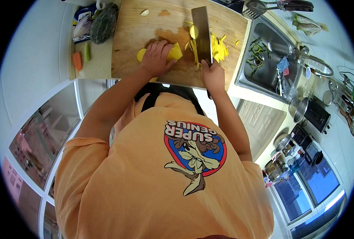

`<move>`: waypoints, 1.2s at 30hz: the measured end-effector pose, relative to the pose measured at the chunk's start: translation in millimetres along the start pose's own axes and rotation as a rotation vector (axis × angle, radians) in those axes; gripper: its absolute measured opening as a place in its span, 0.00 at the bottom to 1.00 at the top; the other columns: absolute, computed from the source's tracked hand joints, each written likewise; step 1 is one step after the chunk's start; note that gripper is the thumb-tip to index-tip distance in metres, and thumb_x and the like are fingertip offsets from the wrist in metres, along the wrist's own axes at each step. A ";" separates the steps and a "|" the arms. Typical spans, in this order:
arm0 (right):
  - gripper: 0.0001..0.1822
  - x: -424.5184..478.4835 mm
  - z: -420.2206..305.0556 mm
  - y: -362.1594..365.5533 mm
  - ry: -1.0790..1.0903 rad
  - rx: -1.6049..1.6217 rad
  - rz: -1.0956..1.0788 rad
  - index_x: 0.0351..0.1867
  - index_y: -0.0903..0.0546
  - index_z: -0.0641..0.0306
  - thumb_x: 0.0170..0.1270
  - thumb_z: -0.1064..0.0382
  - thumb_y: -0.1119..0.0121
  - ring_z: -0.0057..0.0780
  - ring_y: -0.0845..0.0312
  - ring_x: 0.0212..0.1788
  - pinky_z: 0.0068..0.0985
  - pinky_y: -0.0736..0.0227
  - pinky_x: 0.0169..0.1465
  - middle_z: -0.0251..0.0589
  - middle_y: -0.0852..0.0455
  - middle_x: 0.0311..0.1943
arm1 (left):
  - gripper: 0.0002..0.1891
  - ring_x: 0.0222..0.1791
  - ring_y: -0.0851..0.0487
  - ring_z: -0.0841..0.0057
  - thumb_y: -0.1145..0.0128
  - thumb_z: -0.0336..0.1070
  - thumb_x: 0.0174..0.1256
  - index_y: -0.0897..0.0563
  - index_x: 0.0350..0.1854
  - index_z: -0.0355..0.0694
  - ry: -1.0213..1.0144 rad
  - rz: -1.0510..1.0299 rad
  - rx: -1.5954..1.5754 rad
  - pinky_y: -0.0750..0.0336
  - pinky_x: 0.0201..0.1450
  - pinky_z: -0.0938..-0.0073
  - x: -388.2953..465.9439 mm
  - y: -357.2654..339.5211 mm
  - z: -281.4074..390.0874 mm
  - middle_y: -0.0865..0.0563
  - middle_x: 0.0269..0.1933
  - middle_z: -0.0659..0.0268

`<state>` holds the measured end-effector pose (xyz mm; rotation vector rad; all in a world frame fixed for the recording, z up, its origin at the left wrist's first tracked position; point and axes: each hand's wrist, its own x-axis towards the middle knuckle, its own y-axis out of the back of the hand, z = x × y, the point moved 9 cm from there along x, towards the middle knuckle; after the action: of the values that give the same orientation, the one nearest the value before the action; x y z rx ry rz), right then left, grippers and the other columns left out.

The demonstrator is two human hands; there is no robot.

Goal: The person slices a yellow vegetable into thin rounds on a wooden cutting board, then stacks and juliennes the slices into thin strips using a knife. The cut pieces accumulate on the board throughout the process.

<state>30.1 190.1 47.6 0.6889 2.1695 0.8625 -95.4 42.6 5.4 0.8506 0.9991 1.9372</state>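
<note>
My left hand [156,59] lies over yellow potato slices [175,53], fingers curled on top, pressing them to the wooden cutting board [129,33]. A rounded yellow end shows beyond its left side. My right hand [213,75] grips the handle of a cleaver [202,33]. The broad blade stands over the board, pointing away from me. One round slice [194,31] shows at the blade's left side, with thin strips [194,49] below it. Right of the blade lies a heap of yellow strips [219,47]. Another yellow piece [153,79] is partly hidden under my left forearm.
A pale peeled clove [144,12] sits far on the board. Left of it are a dark green squash [104,24], a carrot piece [77,61] and a green vegetable piece [87,51]. To the right, a steel sink [262,30] holds green peelings [257,53].
</note>
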 end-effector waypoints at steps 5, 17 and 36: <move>0.18 -1.5 15.5 5.4 -0.026 0.054 -0.049 0.42 0.21 0.73 0.64 0.55 0.44 0.56 0.20 0.35 0.39 0.27 0.41 0.60 0.17 0.28 | 0.27 0.56 0.28 0.54 0.41 0.51 0.60 0.28 0.57 0.41 0.278 -0.041 -0.148 0.36 0.59 0.52 13.2 -0.7 -11.0 0.26 0.55 0.53; 0.17 1.7 10.3 -15.8 0.076 0.005 -0.058 0.42 0.21 0.71 0.64 0.57 0.46 0.59 0.21 0.37 0.43 0.27 0.41 0.63 0.18 0.31 | 0.22 0.35 0.16 0.58 0.45 0.56 0.63 0.15 0.41 0.41 0.598 -0.263 -0.233 0.23 0.41 0.59 64.7 -35.6 -34.4 0.14 0.34 0.56; 0.16 8.4 6.4 -42.6 -0.017 -0.086 -0.106 0.41 0.21 0.71 0.64 0.56 0.46 0.60 0.21 0.39 0.47 0.28 0.43 0.64 0.18 0.33 | 0.21 0.44 0.16 0.56 0.48 0.56 0.62 0.13 0.42 0.45 0.636 -0.553 0.007 0.24 0.47 0.57 64.8 -52.3 -43.7 0.14 0.42 0.54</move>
<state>20.6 170.9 9.3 0.5314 2.1200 0.8854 -144.3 103.6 -46.9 -0.0843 1.4208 1.7226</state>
